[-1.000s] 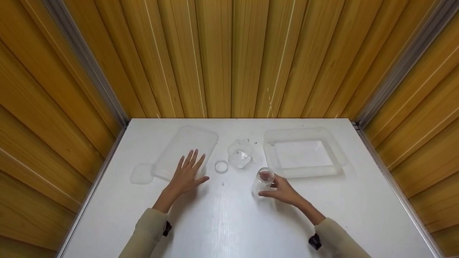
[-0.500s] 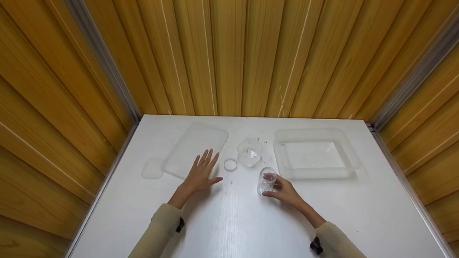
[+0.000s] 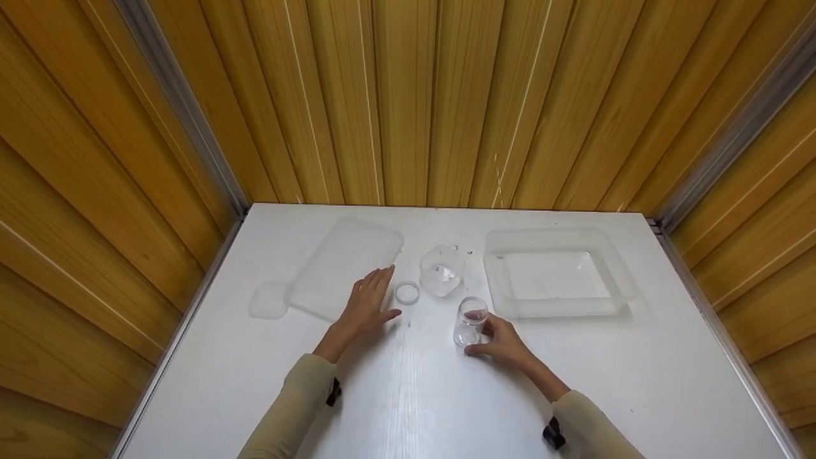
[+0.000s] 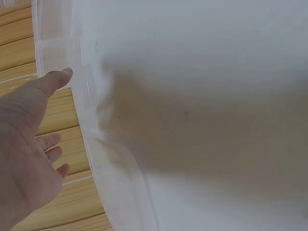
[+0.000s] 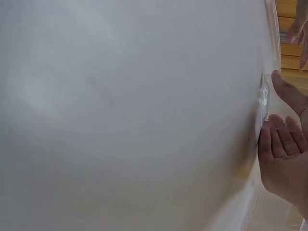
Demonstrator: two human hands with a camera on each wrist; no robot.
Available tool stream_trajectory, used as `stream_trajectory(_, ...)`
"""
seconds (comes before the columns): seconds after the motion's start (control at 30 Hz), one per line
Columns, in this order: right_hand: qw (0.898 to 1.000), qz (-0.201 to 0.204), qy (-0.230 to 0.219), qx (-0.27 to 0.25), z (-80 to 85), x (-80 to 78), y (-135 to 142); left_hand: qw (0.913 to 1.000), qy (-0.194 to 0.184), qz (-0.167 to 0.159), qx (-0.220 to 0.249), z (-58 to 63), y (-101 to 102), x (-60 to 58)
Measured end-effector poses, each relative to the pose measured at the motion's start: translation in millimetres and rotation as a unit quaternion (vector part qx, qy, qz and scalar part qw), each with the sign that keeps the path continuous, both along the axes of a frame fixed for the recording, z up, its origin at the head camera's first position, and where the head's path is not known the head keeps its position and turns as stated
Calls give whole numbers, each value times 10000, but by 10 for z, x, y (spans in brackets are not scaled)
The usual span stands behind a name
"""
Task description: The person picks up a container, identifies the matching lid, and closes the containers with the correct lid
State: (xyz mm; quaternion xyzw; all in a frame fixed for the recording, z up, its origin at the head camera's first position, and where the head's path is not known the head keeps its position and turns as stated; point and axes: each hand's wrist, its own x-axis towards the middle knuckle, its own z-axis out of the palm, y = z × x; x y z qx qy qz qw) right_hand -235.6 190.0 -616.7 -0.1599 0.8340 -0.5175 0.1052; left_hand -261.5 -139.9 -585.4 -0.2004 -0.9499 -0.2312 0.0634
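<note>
My right hand (image 3: 503,341) holds a clear, open-topped jar (image 3: 468,336) standing upright on the table, thumb at its near side and fingers behind it. In the right wrist view those fingers (image 5: 281,139) lie against the jar's base (image 5: 264,103). A round, clear screw lid (image 3: 407,293) lies flat to the left of the jar. Beside that lid my left hand (image 3: 364,307) hovers, fingers straight and pointing forward, with nothing in its grasp. Part of the large frosted lid (image 3: 347,255) is hidden beneath it.
Behind the jar stands a faceted clear container (image 3: 442,271). A big translucent bin (image 3: 554,306) sits at the right. Far left lies a small rounded-square lid (image 3: 268,301). Ribbed yellow wood-look walls (image 3: 408,102) enclose the white table (image 3: 408,408).
The left hand has moved right toward the round lid, its spread fingers drawing together. The right hand keeps hold of the jar. The head view has shifted slightly.
</note>
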Motion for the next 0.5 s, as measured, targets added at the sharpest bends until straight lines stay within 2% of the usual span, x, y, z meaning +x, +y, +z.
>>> stream_trajectory(0.13,9999,64,55,-110,-3,-21,18,9990,-224,263,295,-54,83,-81)
stream_trajectory(0.23,9997,88,33,-209,2,-29,9,9980,-251,460,353,-100,126,-131)
stream_trajectory(0.4,9999,-116,85,-34,33,-8,-41,9974,-185,678,179,-174,214,-171)
stream_trajectory(0.5,9989,-350,235,201,40,14,-91,9961,26,881,-79,-203,288,-193)
